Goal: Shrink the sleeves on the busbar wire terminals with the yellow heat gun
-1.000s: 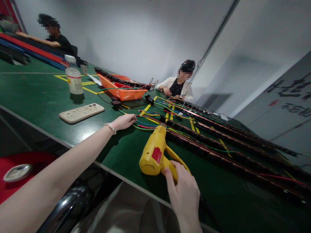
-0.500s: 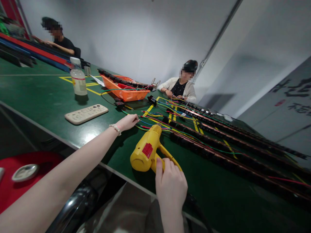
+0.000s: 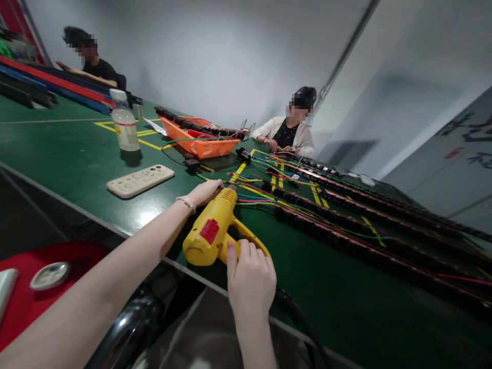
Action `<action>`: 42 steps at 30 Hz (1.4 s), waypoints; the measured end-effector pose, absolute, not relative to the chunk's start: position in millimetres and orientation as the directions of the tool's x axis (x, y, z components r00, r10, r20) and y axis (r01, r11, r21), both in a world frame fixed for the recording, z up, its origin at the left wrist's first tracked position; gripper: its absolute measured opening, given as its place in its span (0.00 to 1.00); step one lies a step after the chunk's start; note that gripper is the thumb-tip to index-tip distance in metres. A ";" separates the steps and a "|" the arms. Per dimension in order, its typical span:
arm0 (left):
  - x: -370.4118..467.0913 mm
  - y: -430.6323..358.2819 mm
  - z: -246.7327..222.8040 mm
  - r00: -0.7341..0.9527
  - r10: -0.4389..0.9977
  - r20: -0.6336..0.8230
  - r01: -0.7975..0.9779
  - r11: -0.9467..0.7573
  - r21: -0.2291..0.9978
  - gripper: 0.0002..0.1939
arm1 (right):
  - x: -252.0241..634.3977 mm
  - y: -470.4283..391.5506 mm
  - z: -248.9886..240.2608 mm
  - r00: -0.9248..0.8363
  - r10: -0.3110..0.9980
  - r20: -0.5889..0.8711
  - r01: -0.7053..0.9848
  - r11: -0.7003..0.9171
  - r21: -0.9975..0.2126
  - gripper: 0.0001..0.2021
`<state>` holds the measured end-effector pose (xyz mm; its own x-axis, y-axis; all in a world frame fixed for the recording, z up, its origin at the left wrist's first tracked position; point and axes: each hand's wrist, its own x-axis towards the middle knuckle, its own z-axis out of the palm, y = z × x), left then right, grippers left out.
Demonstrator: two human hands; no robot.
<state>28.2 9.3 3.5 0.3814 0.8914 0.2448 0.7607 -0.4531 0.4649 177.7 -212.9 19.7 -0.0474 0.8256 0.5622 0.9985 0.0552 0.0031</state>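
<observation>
Nearest, at lower left, a red seat [image 3: 82, 277] bears a pale oval object [image 3: 49, 275], with a shiny dark tube [image 3: 123, 325] beside it. The right grip [image 3: 251, 277] is wrapped around the handle of a yellow heat gun [image 3: 207, 230], which lies above the near edge of a green surface [image 3: 80, 159], its nozzle directed away from the wearer; a black cord [image 3: 302, 313] trails below. The left grip [image 3: 206, 193], with a beaded bracelet [image 3: 186, 202] at its wrist, reaches to the coloured wires [image 3: 255, 201]; the nozzle overlaps its fingertips, so whether it is closed on a wire cannot be told. To the left lies a phone-shaped object in a beige case [image 3: 140, 181]. To the right, long black-and-copper strips [image 3: 346, 230] run roughly parallel, with wires at their left ends. Beyond the case stands a capped bottle [image 3: 126, 130], upright; right of it, an orange basket [image 3: 205, 148] carries another dark strip [image 3: 192, 122]. Farther off sit a person in a pale jacket [image 3: 305, 137] and, at far left, a person in a black top [image 3: 102, 70] behind red and blue lengths [image 3: 73, 86].
</observation>
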 end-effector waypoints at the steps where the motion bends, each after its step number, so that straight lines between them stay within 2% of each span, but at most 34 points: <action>1: 28.0 9.2 3.9 0.386 0.890 0.243 0.759 -0.456 0.464 0.10 | 176.9 -212.8 19.6 -0.050 0.824 0.565 0.998 0.059 0.003 0.18; 9: 26.1 7.1 4.4 0.360 0.892 0.272 0.756 -0.450 0.476 0.10 | 180.0 -212.3 17.3 -0.055 0.808 0.586 0.996 0.085 -0.024 0.18; 18: 23.4 12.8 -3.8 0.381 0.877 0.292 0.751 -0.478 0.456 0.15 | 206.6 -213.0 17.1 -0.073 0.825 0.561 0.991 0.125 -0.054 0.16; 23: 23.0 15.5 -6.9 0.404 0.848 0.344 0.725 -0.526 0.445 0.16 | 233.4 -216.5 18.8 -0.053 0.822 0.567 0.993 0.101 -0.054 0.17; 33: 22.3 15.3 -7.0 0.391 0.858 0.333 0.720 -0.511 0.470 0.15 | 270.2 -230.7 24.7 0.026 0.806 0.592 0.998 0.010 -0.058 0.19; 42: 23.6 13.5 -3.3 0.383 0.867 0.318 0.720 -0.496 0.485 0.14 | 272.7 -235.0 27.0 0.009 0.854 0.520 0.997 0.032 -0.070 0.18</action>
<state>23.6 13.5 -3.3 0.3833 0.8672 0.3179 0.7201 -0.4962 0.4851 272.7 -235.0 27.0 0.0087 0.8542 0.5199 0.9970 0.0323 -0.0698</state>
